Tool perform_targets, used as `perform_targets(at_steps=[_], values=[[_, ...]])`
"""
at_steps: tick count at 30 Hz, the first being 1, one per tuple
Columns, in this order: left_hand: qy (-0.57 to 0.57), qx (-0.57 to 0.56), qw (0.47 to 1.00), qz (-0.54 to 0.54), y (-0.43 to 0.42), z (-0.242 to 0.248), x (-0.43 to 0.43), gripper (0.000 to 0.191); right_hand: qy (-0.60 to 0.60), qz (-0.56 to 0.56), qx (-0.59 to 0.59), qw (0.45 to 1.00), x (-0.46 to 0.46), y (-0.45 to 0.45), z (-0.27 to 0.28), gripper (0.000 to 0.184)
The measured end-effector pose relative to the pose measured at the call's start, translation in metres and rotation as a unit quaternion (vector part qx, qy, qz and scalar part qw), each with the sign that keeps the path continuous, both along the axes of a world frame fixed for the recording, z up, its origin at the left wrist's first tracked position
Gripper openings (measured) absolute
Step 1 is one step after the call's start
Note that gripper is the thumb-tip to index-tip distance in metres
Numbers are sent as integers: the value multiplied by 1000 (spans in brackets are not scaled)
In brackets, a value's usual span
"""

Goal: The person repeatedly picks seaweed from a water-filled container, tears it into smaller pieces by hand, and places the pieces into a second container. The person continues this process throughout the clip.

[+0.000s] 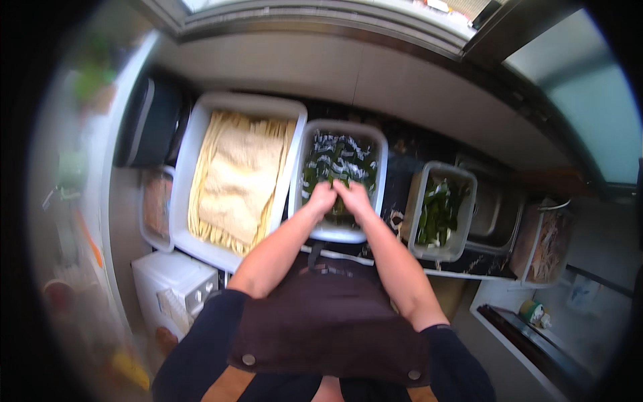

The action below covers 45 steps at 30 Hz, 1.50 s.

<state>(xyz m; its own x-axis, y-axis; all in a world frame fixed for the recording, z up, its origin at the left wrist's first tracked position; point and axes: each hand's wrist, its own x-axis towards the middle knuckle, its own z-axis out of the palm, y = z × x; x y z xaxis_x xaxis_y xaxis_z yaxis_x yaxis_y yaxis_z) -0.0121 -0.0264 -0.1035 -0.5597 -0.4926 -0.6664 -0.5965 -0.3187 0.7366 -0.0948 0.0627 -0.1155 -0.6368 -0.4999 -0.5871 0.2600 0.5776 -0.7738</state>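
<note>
Both my hands meet over the near half of a white plastic tub [381, 176] holding dark green leafy strips [339, 156], perhaps seaweed, in liquid. My left hand [322, 196] and my right hand [354, 197] have their fingertips close together, pinching a piece of the green strips between them; the piece is small and blurred. To the left stands a larger white tub [182, 201] with pale yellow strips and a beige sheet [241, 181] lying on top of them. On the right, a smaller translucent tub [473, 216] contains more green strips [439, 211].
A metal sink [490, 211] lies beyond the smaller tub, with a container of pale shredded food [550, 246] at its right. A lidded pinkish container [158, 203] sits at far left, above a white appliance [173, 281]. A window frame [321, 25] crosses the top.
</note>
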Motion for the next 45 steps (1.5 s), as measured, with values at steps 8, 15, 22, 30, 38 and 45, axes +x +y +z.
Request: perform_targets(at_steps=[8,15,22,30,38,45], values=[[-48,95,994,-11,2,21,-5,20,112,36,52,992,-8,-2,5,34],[-23,227,973,-31,-1,47,0,26,130,50,94,986,-16,-18,4,46],[-59,230,970,-45,0,47,5,23,149,137,102,974,-20,-25,0,52],[3,267,963,46,2,21,11,20,215,97,-87,968,-23,-3,40,23],[72,-45,990,-117,1,20,18,32,68,149,-246,955,-17,10,106,31],[45,-360,881,-304,2,59,14,17,249,210,-264,908,-31,12,118,27]])
